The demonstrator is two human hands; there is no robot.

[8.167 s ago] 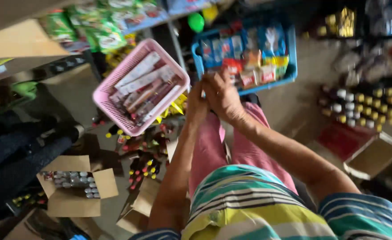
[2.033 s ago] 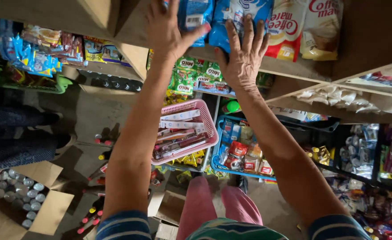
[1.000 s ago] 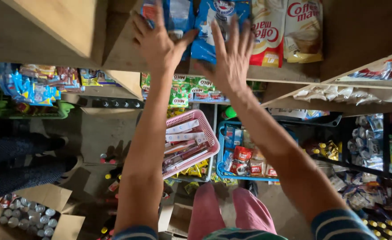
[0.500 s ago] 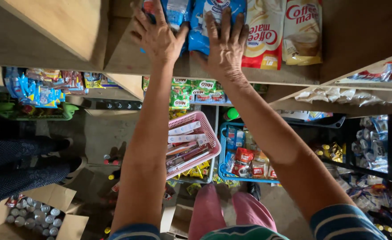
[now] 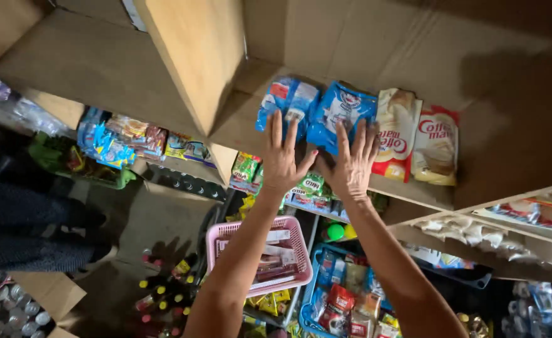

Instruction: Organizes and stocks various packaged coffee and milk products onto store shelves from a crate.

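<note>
Both hands were raised to a wooden shelf (image 5: 413, 194), fingers spread flat and grasping nothing. The left hand (image 5: 283, 156) pressed on the lower edge of one blue pouch (image 5: 288, 103), the right hand (image 5: 353, 164) on the blue pouch beside it (image 5: 340, 112). Both pouches already lay on the shelf, next to two cream-and-red creamer bags (image 5: 417, 141). By my judgement the placing looked done, with only squaring up left. A pink basket (image 5: 260, 250) and a blue basket (image 5: 345, 294) sat below
</note>
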